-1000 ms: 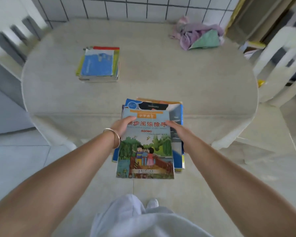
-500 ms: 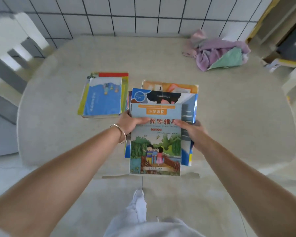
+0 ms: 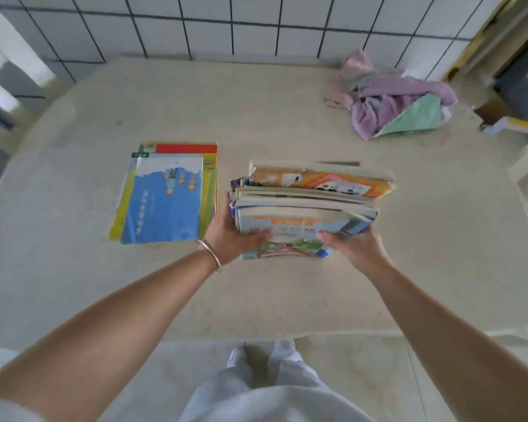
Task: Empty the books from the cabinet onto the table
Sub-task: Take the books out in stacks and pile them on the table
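Carried stack of books [image 3: 307, 208] held over the middle of the table [image 3: 287, 300], tilted with the far edge raised so that page edges and spines face the camera; whether the near lower edge already touches the table cannot be told from this view. Left hand [image 3: 229, 236] curled round the stack's near-left corner, thumb on the top cover, fingers hidden beneath. Right hand [image 3: 352, 242] likewise clasping the near-right corner, thumb on top. Each grip thus closed on the stack, neither spread. Long axis of the stack running left to right, across the line of the forearms; bulk of the stack lying beyond both grips, toward the far side of the table.

Earlier-placed pile of books [image 3: 168, 194] flat on the table just left of the carried stack, its right edge close beside the left hand and apparently apart from the stack. Crumpled cloth [image 3: 400, 108] well apart at the far right, clear of the landing spot.

Governing relation for the coming move, as a judgement: bare table directly beneath and beyond the grips, left hand the nearer to the lying pile, so lowering the raised far edge straight down probably safer than any drift leftward. Both grips at the near edge only, hence some risk of upper books sliding during the set-down
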